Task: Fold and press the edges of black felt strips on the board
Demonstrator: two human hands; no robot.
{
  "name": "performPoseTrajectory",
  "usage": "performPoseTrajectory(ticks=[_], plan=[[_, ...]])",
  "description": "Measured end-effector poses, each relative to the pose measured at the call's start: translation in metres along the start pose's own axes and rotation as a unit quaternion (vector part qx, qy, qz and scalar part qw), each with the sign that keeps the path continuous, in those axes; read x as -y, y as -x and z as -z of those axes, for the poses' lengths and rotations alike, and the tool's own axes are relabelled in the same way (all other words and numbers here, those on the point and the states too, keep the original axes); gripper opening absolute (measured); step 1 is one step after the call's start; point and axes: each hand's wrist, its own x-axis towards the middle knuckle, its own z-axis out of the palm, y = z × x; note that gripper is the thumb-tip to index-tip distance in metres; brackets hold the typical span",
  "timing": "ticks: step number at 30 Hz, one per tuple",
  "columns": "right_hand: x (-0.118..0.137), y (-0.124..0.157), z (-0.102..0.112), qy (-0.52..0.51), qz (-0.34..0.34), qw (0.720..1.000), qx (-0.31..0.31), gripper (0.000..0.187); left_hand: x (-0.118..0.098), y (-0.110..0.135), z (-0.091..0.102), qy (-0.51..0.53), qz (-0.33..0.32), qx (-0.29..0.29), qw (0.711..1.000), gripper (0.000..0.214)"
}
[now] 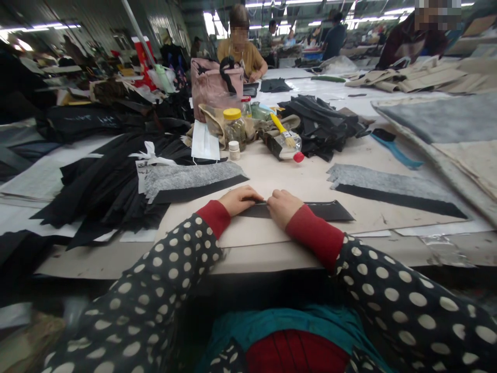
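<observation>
A narrow black fabric strip lies flat on the pale board in front of me. My left hand rests on its left end with fingers curled and pinched on the strip's edge. My right hand sits just beside it, fingers bent down and pressing on the same strip. Both arms wear polka-dot sleeves with red cuffs.
Grey and black felt pieces lie left and right. A black fabric pile fills the left. A yellow-lidded jar, a small white pot, a glue bottle with brush and black pieces stand behind. Other people work at the far end.
</observation>
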Motion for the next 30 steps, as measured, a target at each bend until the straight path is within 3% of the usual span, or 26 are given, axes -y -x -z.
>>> performPoseTrajectory(ticks=[7,13,18,21,26,30], plan=[[-0.002,-0.004,-0.006,-0.048,-0.009,0.998,-0.025,0.03,-0.003,0.009,0.006,0.018,0.065,-0.031,0.997,0.025],[0.002,-0.008,-0.005,-0.067,0.004,0.998,-0.012,0.033,-0.002,0.007,0.0,-0.029,0.028,-0.043,0.998,0.028],[0.014,-0.005,0.001,-0.006,0.014,1.0,0.022,0.03,-0.007,0.007,0.002,-0.145,-0.023,0.001,0.989,0.029],[0.015,-0.005,0.0,0.0,0.024,0.999,0.023,0.03,-0.015,0.008,0.003,-0.213,-0.018,0.023,0.977,0.028],[-0.003,0.009,-0.002,-0.027,0.017,0.999,-0.007,0.029,-0.029,0.014,0.001,-0.251,0.002,0.01,0.968,0.019],[-0.038,0.038,-0.006,-0.056,-0.008,0.998,-0.026,0.031,-0.032,0.017,-0.001,-0.233,0.021,0.002,0.972,0.021]])
